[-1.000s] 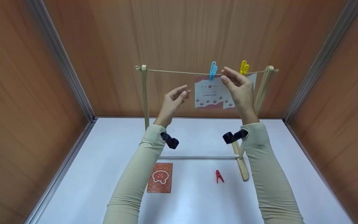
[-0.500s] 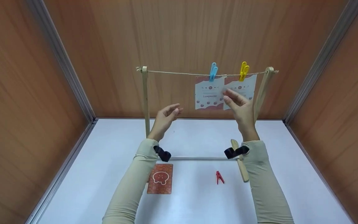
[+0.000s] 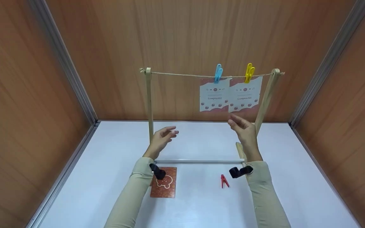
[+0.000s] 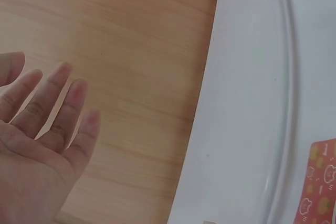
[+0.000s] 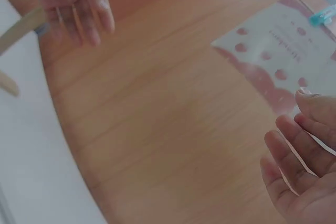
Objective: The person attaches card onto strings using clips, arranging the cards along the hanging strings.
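Card (image 3: 165,188), flat, red, rectangular and bear-printed, lies on the white table (image 3: 198,205), probably light, slick and slightly stiff and best pinched at its edges, while the left hand (image 3: 160,143) and right hand (image 3: 246,135) hang relaxed, half unfolded, gripping nothing.

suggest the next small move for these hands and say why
Probably lower the left hand to the rectangular red bear-print card: two pink-and-white printed sheets already hang by a blue plastic clothespin and a yellow plastic clothespin, while that card and a red plastic clothespin lie loose on the white table. The left hand looks empty and is nearer.
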`<state>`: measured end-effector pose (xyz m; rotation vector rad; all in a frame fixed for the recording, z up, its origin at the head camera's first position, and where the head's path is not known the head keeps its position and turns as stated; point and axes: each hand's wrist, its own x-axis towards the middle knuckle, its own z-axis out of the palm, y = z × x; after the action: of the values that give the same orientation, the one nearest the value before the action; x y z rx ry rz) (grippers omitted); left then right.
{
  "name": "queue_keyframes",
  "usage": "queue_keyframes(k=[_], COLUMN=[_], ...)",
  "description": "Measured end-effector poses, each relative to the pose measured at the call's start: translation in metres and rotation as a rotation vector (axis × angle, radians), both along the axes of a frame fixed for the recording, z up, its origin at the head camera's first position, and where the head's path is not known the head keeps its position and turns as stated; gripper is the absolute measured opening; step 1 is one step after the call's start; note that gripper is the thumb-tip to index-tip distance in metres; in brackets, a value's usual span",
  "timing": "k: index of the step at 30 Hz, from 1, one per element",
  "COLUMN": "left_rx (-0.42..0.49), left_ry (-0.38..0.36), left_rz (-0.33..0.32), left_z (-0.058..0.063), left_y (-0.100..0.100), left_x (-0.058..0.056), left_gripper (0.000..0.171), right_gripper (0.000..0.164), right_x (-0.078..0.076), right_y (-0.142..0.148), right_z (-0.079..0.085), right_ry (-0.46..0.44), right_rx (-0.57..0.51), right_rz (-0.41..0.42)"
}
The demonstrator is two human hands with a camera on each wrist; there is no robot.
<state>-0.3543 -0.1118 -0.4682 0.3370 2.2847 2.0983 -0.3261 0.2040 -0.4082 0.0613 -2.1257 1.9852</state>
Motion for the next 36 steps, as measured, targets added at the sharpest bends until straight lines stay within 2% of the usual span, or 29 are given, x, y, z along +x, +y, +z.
queue_keyframes(k=[3,12,22,28,31,35,36], left_rx=[-0.021,-0.07,-0.168,-0.153,-0.122,-0.034,-0.039], left_ry=[-0.012,-0.072,-0.119,-0.194,-0.246,-0.328,-0.332], left_rz=[0.005,-0.001,0.027,0.043,0.058,0.046,0.045], left_z=[-0.017,-0.051,-0.078,-0.091,-0.097,-0.103,-0.104], left_y=[-0.005,-0.016,-0.028,-0.033,-0.035,-0.038,-0.039], left_x=[0.0,0.012,0.021,0.024,0.028,0.034,0.035], left_gripper=[0.036,0.035,0.033,0.036,0.039,0.044,0.043], right_gripper=[0.046,0.047,0.043,0.045,0.044,0.043,0.044], right_x=[0.001,0.008,0.016,0.022,0.026,0.03,0.032], right_y=[0.001,0.005,0.011,0.012,0.013,0.014,0.014], right_z=[-0.016,-0.059,-0.098,-0.119,-0.128,-0.138,-0.141], right_ry=[-0.025,-0.1,-0.18,-0.197,-0.21,-0.236,-0.242], right_rx=[-0.016,0.003,0.031,0.047,0.051,0.063,0.071], right_rz=[0.008,0.024,0.001,-0.011,-0.014,-0.017,-0.018])
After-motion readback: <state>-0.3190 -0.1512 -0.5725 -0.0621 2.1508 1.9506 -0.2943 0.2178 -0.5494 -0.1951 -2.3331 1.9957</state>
